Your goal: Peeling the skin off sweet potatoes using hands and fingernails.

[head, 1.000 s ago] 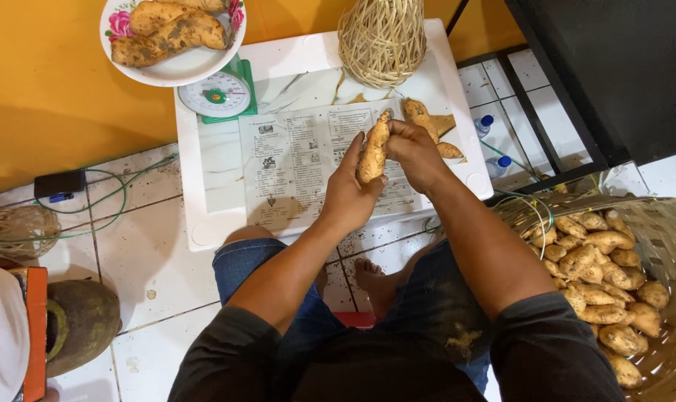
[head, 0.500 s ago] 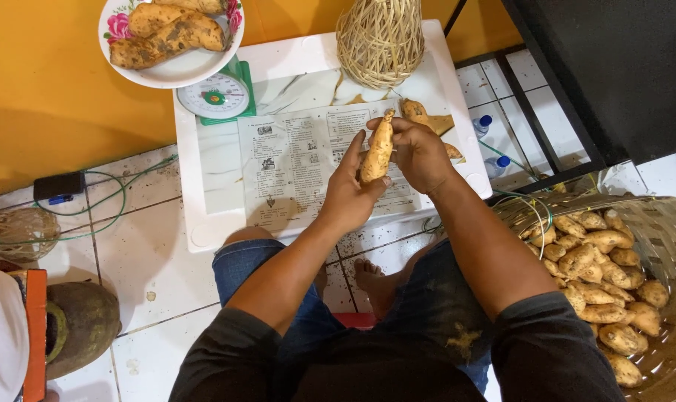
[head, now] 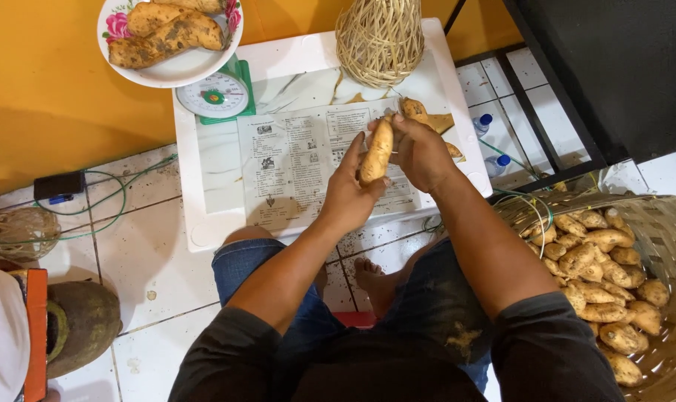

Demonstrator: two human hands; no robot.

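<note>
While both hands (head: 386,167) grip it, sweet potato (head: 376,151) stands upright.

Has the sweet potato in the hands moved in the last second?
No. The sweet potato is upright over the newspaper's right part as before, gripped by left hand and right hand.

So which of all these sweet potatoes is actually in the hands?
The pale sweet potato held upright over the newspaper, between left hand and right hand; the others lie in the basket or on the plate.
</note>
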